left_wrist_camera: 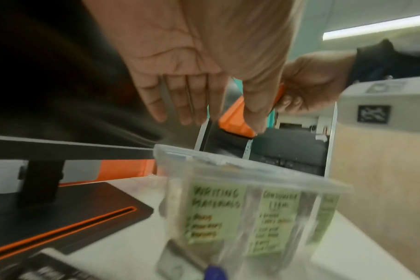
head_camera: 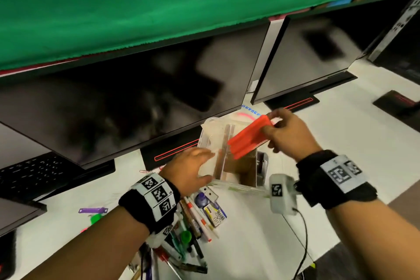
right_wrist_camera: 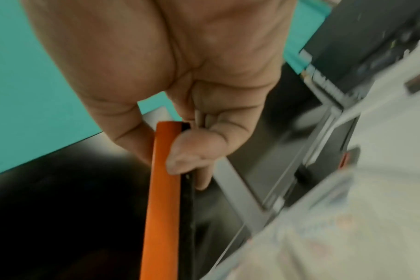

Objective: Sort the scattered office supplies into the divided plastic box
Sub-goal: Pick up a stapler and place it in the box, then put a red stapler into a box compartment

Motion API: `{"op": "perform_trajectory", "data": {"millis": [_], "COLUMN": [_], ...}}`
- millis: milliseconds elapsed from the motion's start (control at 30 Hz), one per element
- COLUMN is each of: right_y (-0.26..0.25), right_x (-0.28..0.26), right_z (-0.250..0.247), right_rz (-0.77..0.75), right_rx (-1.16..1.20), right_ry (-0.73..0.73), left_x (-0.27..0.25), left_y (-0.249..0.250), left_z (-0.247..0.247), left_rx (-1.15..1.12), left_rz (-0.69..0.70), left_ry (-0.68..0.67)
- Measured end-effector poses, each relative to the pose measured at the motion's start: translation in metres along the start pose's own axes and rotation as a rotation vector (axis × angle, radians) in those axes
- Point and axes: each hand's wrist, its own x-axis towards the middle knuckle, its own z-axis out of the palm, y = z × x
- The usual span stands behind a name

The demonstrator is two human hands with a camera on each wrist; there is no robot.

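The orange eraser (head_camera: 248,137) is pinched by the right hand (head_camera: 287,134) above the divided box (head_camera: 261,166), steadied by the flat, open left hand (head_camera: 189,169), and is best lowered straight between dividers.

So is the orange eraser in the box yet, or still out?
Still out. The right hand holds the orange eraser tilted above the box, lower end over its dividers.
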Motion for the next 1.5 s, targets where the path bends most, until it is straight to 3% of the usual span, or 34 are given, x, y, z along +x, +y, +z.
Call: {"op": "perform_trajectory", "data": {"millis": [133,300,467,733,867,967,1033,1067,1167,1333,1400,1500], "right_y": [0.013,0.031,0.042,0.057,0.061,0.063,0.059,0.054,0.037,0.024,0.033,0.049], "right_x": [0.014,0.031,0.041,0.051,0.057,0.061,0.06,0.058,0.042,-0.009,-0.024,-0.037], "right_z": [-0.029,-0.018,0.001,0.013,0.015,0.014,0.013,0.013,0.021,0.052,0.068,0.086], "right_rz": [0.06,0.256,0.291,0.327,0.304,0.296,0.263,0.222,0.07,-0.262,-0.389,-0.413], "right_rx": [-0.27,-0.542,-0.768,-0.776,-0.812,-0.825,-0.868,-0.891,-0.836,-0.679,-0.712,-0.712], "right_ry": [0.052,-0.07,-0.23,-0.319,-0.324,-0.294,-0.249,-0.215,-0.184,-0.557,-0.61,-0.623], "left_x": [-0.003,-0.001,-0.002,0.002,-0.003,-0.004,0.002,0.006,0.016,0.02,0.022,0.027], "left_y": [-0.004,0.004,0.003,0.003,-0.004,-0.024,-0.047,-0.058,-0.086,-0.101,-0.099,-0.095], "left_z": [0.009,0.013,0.016,0.016,0.015,0.013,0.014,0.016,0.029,0.05,0.055,0.06], "left_rx": [0.08,0.058,0.016,-0.01,-0.028,-0.119,-0.133,-0.103,0.048,0.222,0.28,0.375], "left_rz": [-0.01,-0.028,-0.038,-0.037,0.001,-0.013,-0.071,-0.114,-0.223,-0.187,-0.189,-0.162], "left_ry": [-0.21,-0.241,-0.267,-0.31,-0.182,0.115,0.242,0.235,0.035,-0.207,-0.229,-0.266]}}
